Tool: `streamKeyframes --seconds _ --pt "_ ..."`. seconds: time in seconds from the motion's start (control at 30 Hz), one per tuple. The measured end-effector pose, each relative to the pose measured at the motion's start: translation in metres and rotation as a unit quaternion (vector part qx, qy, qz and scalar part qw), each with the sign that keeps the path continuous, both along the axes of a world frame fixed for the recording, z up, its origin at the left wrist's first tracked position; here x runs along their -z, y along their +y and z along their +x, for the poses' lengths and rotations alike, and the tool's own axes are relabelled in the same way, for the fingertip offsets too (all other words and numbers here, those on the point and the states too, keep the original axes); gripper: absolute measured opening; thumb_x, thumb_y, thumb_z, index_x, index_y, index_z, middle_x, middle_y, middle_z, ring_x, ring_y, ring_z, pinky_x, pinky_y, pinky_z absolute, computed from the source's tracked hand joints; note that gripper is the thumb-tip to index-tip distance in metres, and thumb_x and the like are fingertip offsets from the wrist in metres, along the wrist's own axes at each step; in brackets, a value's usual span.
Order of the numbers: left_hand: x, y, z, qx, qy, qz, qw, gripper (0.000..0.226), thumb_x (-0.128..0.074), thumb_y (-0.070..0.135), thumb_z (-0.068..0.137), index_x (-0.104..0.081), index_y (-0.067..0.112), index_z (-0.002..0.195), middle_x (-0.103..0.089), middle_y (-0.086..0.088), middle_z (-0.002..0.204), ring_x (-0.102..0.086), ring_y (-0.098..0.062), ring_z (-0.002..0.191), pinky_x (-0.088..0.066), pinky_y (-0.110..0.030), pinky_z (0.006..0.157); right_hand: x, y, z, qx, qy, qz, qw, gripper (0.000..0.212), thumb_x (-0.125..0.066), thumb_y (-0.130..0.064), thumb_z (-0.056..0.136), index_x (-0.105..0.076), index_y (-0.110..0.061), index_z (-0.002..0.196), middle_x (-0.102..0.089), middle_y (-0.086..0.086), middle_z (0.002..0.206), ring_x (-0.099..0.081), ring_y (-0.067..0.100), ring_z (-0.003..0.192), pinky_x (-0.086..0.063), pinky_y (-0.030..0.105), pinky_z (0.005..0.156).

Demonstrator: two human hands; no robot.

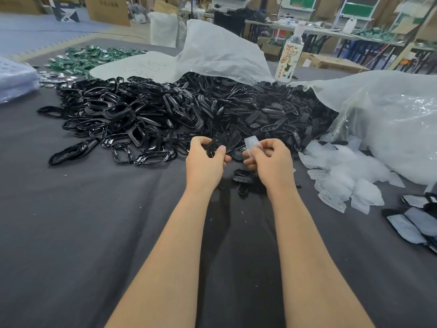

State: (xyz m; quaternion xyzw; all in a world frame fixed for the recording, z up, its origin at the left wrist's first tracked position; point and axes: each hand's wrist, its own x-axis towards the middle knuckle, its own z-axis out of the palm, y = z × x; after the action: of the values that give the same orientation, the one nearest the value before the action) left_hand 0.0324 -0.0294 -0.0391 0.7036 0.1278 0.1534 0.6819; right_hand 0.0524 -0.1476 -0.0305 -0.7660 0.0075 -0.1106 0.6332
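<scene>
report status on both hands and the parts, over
Left hand gripping a small black part. Right hand pinching a translucent insert. Loose black pieces on the cloth below the hands, black pile just beyond.

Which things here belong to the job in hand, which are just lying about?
In hand: left hand holding a black part; right hand pinching a translucent pad; black parts pile; translucent pads pile.
Lying about, likely: bottle; green circuit boards; metal discs; black frames; plastic bag.
</scene>
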Motion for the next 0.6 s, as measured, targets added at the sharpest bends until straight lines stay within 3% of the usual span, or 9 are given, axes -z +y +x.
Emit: streamKeyframes --seconds 0.1,0.17,0.27,0.33,0.4,0.47,0.6 --pt "-0.002 0.001 -0.0003 -0.005 -0.013 0.025 1.0 0.004 -0.051 0.018 0.098 -0.052 0.021 0.096 -0.066 0.004 0.065 -0.053 0.0 0.047 -0.053 -0.035 0.068 -0.0032 -0.0033 0.0007 0.017 0.006 0.041 0.999 0.016 -0.054 -0.002 0.092 -0.056 -0.015 0.082 -0.065 0.002 0.07 -0.061 0.001 0.048 -0.05 0.015 0.052" --pt "-0.0026 0.0015 0.0002 -0.015 -0.011 0.027 0.999 0.017 -0.043 0.019 0.101 -0.052 0.022 0.086 -0.065 0.005 0.064 -0.054 -0.003 0.05 -0.053 -0.035 0.069 -0.0022 -0.006 0.0009 0.055 -0.003 -0.022 0.998 0.013 -0.054 -0.007 0.094 -0.059 -0.015 0.085 -0.065 0.001 0.073 -0.063 0.003 0.054 -0.053 0.021 0.061" --pt "-0.003 0.0021 0.0013 -0.033 -0.001 0.017 0.999 0.023 -0.038 0.02 0.103 -0.047 0.022 0.082 -0.064 0.004 0.069 -0.054 -0.006 0.056 -0.051 -0.032 0.07 -0.0009 -0.0092 -0.0012 0.105 -0.018 -0.143 0.984 0.018 -0.047 -0.01 0.097 -0.063 -0.012 0.104 -0.069 0.007 0.096 -0.066 0.017 0.087 -0.047 0.025 0.078" --pt "-0.0024 0.0027 0.0026 -0.041 0.008 0.005 0.999 0.022 -0.038 0.021 0.104 -0.045 0.023 0.083 -0.062 0.004 0.075 -0.055 -0.005 0.059 -0.051 -0.026 0.066 -0.001 -0.0086 -0.0023 0.101 -0.011 -0.237 0.966 0.03 -0.044 -0.007 0.097 -0.058 -0.009 0.124 -0.063 0.009 0.12 -0.056 0.025 0.114 -0.036 0.024 0.09" --pt "-0.002 0.0028 0.0038 -0.044 0.011 -0.017 0.999 0.014 -0.038 0.018 0.103 -0.046 0.019 0.091 -0.059 0.004 0.078 -0.055 -0.004 0.06 -0.05 -0.017 0.056 -0.0009 -0.0048 -0.0039 0.068 -0.013 -0.319 0.945 0.037 -0.047 -0.007 0.095 -0.053 -0.009 0.131 -0.054 0.01 0.134 -0.045 0.026 0.126 -0.029 0.027 0.103" --pt "-0.0022 0.0033 0.0034 -0.048 0.007 -0.039 0.998 0.004 -0.041 0.013 0.102 -0.044 0.016 0.102 -0.058 0.002 0.078 -0.057 -0.003 0.056 -0.049 -0.013 0.052 -0.0003 -0.002 -0.005 0.052 -0.02 -0.366 0.929 0.035 -0.051 -0.01 0.093 -0.058 -0.012 0.127 -0.053 0.01 0.133 -0.044 0.027 0.126 -0.029 0.031 0.105" --pt "-0.0001 0.0049 0.0025 -0.045 -0.011 -0.052 0.998 0.014 -0.05 0.006 0.098 -0.044 0.018 0.105 -0.062 0.002 0.075 -0.061 0.004 0.05 -0.055 -0.015 0.06 -0.0031 -0.001 -0.0076 0.021 0.064 -0.443 0.894 0.034 -0.062 -0.031 0.089 -0.063 -0.023 0.121 -0.055 0.007 0.127 -0.048 0.031 0.12 -0.039 0.04 0.099"
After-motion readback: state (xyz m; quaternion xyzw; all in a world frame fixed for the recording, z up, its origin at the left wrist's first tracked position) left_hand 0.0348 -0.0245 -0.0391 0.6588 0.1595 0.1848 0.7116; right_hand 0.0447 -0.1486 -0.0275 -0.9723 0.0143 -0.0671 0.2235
